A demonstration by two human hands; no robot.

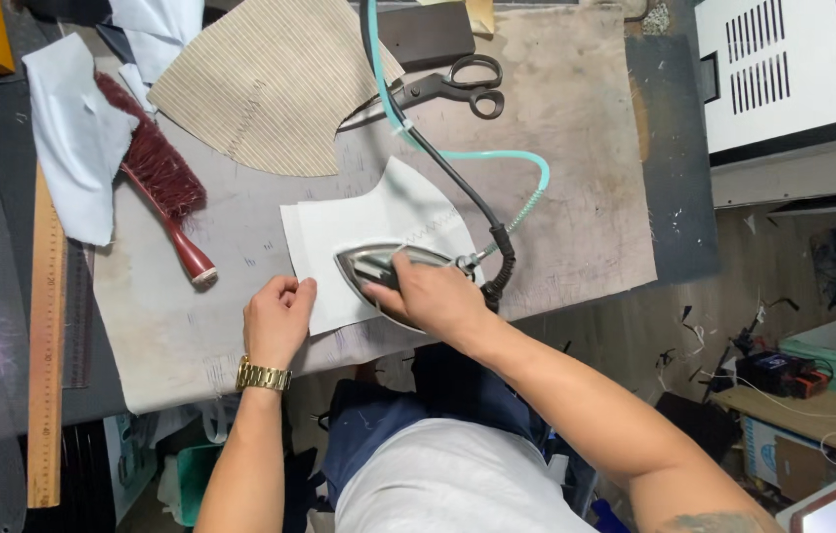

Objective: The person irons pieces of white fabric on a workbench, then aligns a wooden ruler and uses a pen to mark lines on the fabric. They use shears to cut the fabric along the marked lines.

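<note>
My right hand (433, 296) grips the handle of a metal steam iron (370, 266) that rests flat on a white fabric piece (378, 222) on the grey pressing table (576, 207). A black cord and a teal hose (497, 156) run from the iron's rear up across the table. My left hand (278, 318), with a gold watch on the wrist, lies with curled fingers on the near left edge of the white fabric, pressing it down.
A beige striped fabric piece (265, 89) lies at the back. Black scissors (457, 84) sit beside it. A red-bristled brush (163, 183) and white fabric scraps (77, 138) are at the left, next to a wooden ruler (45, 345). A white machine (783, 69) stands at the right.
</note>
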